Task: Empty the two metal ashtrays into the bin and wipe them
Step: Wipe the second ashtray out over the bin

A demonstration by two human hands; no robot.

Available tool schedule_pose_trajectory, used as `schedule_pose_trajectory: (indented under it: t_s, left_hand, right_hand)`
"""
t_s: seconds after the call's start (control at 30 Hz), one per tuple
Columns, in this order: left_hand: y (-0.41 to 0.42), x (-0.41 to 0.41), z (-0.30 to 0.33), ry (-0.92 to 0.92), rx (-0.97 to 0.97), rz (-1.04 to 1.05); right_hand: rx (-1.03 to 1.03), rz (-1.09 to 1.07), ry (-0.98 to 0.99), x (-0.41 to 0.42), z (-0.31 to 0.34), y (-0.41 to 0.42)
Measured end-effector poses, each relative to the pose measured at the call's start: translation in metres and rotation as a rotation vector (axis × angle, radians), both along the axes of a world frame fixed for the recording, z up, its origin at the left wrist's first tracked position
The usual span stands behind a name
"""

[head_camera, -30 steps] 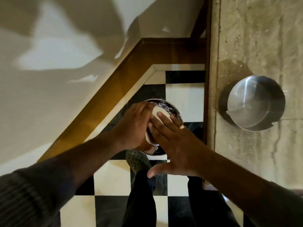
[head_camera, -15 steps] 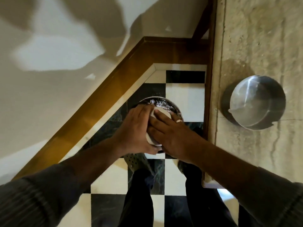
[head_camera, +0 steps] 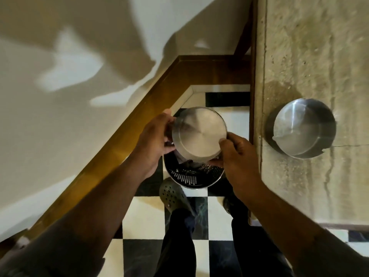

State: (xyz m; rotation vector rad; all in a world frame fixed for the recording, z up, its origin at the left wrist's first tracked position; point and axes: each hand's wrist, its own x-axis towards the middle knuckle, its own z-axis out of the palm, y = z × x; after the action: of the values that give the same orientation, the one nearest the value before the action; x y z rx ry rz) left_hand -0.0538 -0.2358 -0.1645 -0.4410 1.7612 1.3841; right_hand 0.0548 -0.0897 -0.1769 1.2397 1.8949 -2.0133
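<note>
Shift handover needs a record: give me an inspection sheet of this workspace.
Surface: stone ledge on the right; checkered floor below.
Job's things: one ashtray held bottom-up over the bin; second ashtray upright on the ledge, looks empty.
Clutter: nothing seen.
Grippers: left hand and right hand grip the inverted ashtray's opposite sides.
Cables: nothing seen.
Surroundings: pale wall, wooden skirting, the person's shoe.
</note>
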Motion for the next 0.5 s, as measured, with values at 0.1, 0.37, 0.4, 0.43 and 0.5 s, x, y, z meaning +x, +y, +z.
schedule_pose_trajectory:
  t_s: [0.1, 0.37, 0.4, 0.43, 0.5]
  left_hand:
    - [0.020, -0.006, 0.032, 0.026, -0.019, -0.039]
    - [0.085, 0.000, 0.098, 0.175, 0.064, -0.199]
    - [0.097, 0.001, 0.101, 0.177, 0.065, -0.209]
    - [0.109, 0.002, 0.103, 0.170, 0.065, -0.215]
    - [0.141, 0.007, 0.106, 0.179, 0.079, -0.254]
  right_hand:
    - [-0.026, -0.124, -0.002, -0.004, 0.028, 0.009]
    - [0.073, -0.223, -0.051, 0.013, 0.085, 0.076]
    - [0.122, -0.222, -0.061, 0.017, 0.089, 0.087]
    - [0.171, -0.224, -0.071, 0.020, 0.091, 0.098]
    - [0.261, -0.252, -0.076, 0.028, 0.096, 0.123]
